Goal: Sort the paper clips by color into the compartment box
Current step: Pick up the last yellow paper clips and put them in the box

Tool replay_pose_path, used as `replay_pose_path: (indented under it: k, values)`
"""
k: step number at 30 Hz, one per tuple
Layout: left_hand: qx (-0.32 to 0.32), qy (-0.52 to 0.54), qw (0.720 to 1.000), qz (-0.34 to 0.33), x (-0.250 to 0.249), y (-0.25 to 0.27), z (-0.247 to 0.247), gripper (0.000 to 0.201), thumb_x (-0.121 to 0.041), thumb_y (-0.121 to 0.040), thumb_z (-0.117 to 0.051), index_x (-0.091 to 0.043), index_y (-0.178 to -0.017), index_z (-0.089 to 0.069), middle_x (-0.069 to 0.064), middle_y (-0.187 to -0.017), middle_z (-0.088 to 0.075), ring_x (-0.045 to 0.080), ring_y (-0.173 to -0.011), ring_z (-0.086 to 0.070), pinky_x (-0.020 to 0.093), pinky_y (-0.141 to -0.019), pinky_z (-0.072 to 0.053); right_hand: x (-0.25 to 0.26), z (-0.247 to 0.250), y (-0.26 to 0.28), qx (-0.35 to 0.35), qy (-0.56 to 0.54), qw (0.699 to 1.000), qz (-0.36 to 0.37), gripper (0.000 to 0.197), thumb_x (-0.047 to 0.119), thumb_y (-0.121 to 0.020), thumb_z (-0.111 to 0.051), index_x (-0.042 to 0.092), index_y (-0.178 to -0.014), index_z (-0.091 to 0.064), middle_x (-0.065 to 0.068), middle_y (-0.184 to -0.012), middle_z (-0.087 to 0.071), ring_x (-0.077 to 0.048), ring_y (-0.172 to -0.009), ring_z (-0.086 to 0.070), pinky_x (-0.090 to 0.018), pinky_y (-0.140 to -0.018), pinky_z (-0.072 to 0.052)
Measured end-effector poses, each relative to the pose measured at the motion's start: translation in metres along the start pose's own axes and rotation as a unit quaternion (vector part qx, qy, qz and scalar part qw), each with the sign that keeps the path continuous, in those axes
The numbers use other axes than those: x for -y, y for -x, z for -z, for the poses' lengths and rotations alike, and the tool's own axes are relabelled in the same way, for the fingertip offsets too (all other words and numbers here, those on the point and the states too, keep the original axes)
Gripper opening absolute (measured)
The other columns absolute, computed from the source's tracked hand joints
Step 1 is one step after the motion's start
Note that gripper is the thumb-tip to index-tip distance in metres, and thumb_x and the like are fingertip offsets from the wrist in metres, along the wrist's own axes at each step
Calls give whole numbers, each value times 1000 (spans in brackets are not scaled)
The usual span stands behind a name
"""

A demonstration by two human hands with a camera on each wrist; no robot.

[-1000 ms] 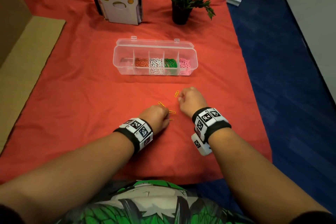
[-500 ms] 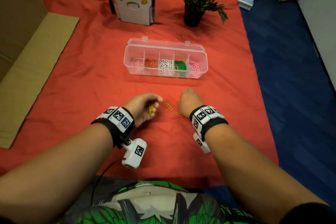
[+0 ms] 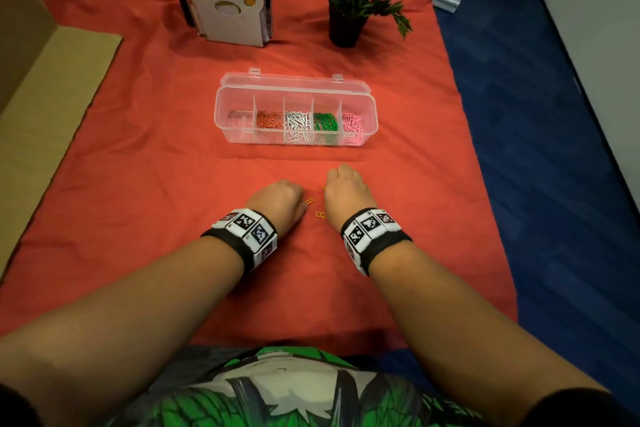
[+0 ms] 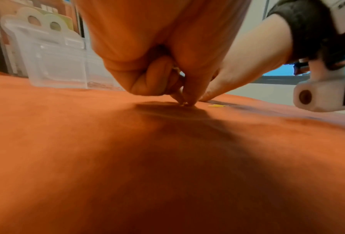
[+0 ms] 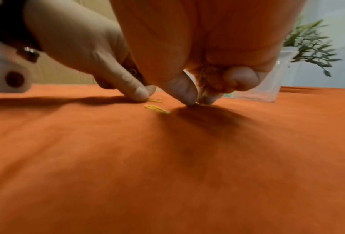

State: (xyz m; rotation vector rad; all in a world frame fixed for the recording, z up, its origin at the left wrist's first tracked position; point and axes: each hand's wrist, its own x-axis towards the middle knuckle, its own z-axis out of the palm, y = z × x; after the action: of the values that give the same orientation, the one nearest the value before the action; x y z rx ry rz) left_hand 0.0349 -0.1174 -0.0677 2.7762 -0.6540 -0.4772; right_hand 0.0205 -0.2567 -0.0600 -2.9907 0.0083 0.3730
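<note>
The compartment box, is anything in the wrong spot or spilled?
No mix-ups show in the compartment box: orange, white, green and pink each keep their own section. Only a few yellow paper clips lie loose on the red cloth, between the hands.

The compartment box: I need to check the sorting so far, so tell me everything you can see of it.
The compartment box is clear plastic, long and rounded at the corners, standing on the red cloth beyond both hands, which do not touch it. Its hinged lid lies open behind, with two clasps. Four dividers make five compartments in a row: the leftmost holds no clips that I can make out, then orange clips, white clips, green clips and pink clips.
</note>
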Motion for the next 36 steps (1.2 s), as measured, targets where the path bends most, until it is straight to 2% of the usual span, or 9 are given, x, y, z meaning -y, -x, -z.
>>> replay_pose_path:
  k: [5, 7, 11, 15, 17, 20, 22, 32, 36]
  values:
    - [15, 213, 973, 91, 2, 4, 10, 18, -20, -90, -47, -10, -81, -59, 15, -84, -63, 28, -78, -58, 32, -70, -43, -3, 15, -7, 67, -46, 997, -7, 28, 7, -91, -41, -2, -116, -50, -20, -123, -50, -36, -116, -49, -38, -95, -40]
    - [66, 462, 867, 172, 3, 9, 19, 23, -14, -88, -42, -18, -67, -50, 3, -66, -50, 14, -52, -47, 23, -50, -38, -9, 18, -8, 71, -194, 977, -55, 21, 9, -90, -45, 3, -104, -60, -18, -110, -60, -26, -102, -59, -35, -84, -43]
    - [129, 807, 556, 149, 14, 29, 39, 8, -16, -63, -40, -13, -61, -47, 3, -58, -46, 12, -44, -39, 17, -42, -31, -18, 16, 12, 90, -669, 718, -170, 22, 1, -84, -43, 16, -71, -51, -3, -65, -61, -8, -44, -40, -21, -44, -27]
    - [103, 818, 537, 179, 24, 30, 43, 33, -13, -64, -40, -6, -88, -63, 8, -69, -63, 16, -52, -59, 21, -48, -49, -20, 20, 26, 128, -801, 558, -177, 17, 6, -86, -42, 14, -83, -58, -2, -67, -62, -10, -53, -48, -19, -45, -35]
    - [77, 790, 566, 224, 24, 26, 45, 31, -5, -76, -34, -6, -87, -62, 8, -72, -59, 13, -51, -61, 19, -48, -52, -14, 17, 19, 122, -755, 613, -199, 12, 12, -88, -48, 15, -80, -56, -1, -66, -53, -10, -53, -42, -19, -44, -32]
    - [54, 725, 639, 253, 22, 19, 54, 26, -3, -87, -31, -10, -85, -56, 4, -72, -52, 11, -52, -57, 17, -47, -48, -7, 18, 12, 123, -397, 899, -140, 16, 23, -91, -50, 11, -88, -59, -13, -83, -58, -21, -65, -53, -27, -56, -42]
    - [24, 711, 661, 239, 25, 12, 67, 22, -3, -87, -33, -11, -88, -54, 1, -72, -50, 11, -58, -51, 17, -50, -44, -4, 14, 16, 104, -110, 986, -65, 32, 31, -91, -49, 5, -107, -58, -19, -110, -59, -32, -100, -58, -34, -86, -46]
    - [-166, 707, 632, 271, 55, -47, 131, 17, -2, -77, -47, -13, -64, -47, 13, -110, -52, 28, -92, -54, 32, -81, -46, 18, -5, 31, 81, 59, 995, -10, 32, 16, -94, -34, 1, -118, -49, -19, -122, -53, -35, -111, -52, -41, -92, -45]
    - [-166, 564, 764, 267, 67, -49, 122, 40, -6, -78, -50, -3, -118, -56, 17, -133, -53, 32, -122, -52, 39, -103, -41, 13, 14, 20, 132, -46, 990, -29, 30, 16, -91, -43, 3, -116, -52, -20, -123, -54, -35, -114, -54, -36, -95, -43]
